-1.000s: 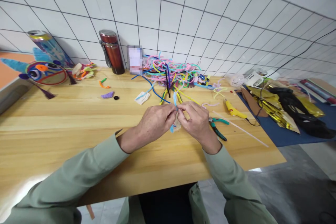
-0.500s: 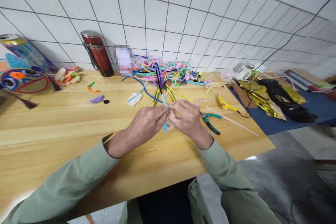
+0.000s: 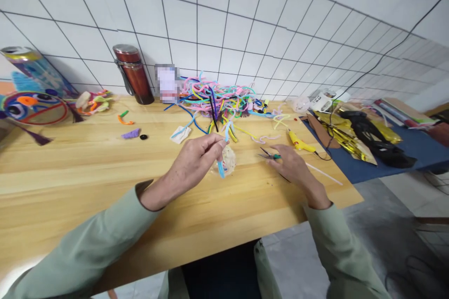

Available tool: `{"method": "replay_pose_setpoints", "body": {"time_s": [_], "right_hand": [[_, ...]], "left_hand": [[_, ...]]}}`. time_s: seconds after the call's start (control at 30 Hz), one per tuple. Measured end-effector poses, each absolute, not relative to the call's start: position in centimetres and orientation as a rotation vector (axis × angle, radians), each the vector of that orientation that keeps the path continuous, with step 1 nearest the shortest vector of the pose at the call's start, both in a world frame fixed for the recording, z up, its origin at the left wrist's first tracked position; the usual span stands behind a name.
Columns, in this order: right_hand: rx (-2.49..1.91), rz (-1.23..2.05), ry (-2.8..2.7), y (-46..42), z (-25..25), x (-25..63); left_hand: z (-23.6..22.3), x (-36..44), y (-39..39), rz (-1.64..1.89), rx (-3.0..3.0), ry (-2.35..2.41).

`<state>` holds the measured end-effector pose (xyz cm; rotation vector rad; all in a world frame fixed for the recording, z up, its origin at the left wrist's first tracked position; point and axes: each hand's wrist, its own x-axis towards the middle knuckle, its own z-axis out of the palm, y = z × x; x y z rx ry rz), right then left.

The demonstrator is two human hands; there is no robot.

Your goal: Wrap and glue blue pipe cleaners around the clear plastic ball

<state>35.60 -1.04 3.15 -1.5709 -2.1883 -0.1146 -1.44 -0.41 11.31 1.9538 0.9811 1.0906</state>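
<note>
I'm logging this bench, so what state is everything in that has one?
Left grip: closed on light blue strip
Right grip: on teal-handled pliers, closure unclear
Light blue strip: held, both ends showing
Teal-handled pliers: jaws apart
Red flask: upright, lid on
Yellow glue gun: lying down
Colored strips: tangled pile

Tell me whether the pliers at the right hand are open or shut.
Open: the jaws of the pliers spread in a narrow V, their tips apart. The right hand partly covers them.
</note>
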Motion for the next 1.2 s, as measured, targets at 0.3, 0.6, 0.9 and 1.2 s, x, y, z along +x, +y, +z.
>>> {"method": "replay_pose_setpoints", "body": {"time_s": [0.3, 0.6, 0.9, 1.2], "right_hand": [[-1.718, -0.294, -2.284, -2.7, -1.6, 39.0], [-1.668, -0.116, -1.937, -2.9, 0.7, 38.7], [-1.056, 1.306, -1.147, -4.5, 8.5, 28.2], [-0.966, 1.126, -1.397, 1.1, 12.0, 25.3]], "left_hand": [[11.5, -1.3, 0.5, 1.063, 1.432, 0.937], [11.0, -1.3, 1.2, 1.152, 1.291, 0.831], [10.9, -1.4, 1.4, 1.211, 1.217, 0.901], [13.3, 1.1, 3.6, 1.278, 1.279, 0.827]]}}
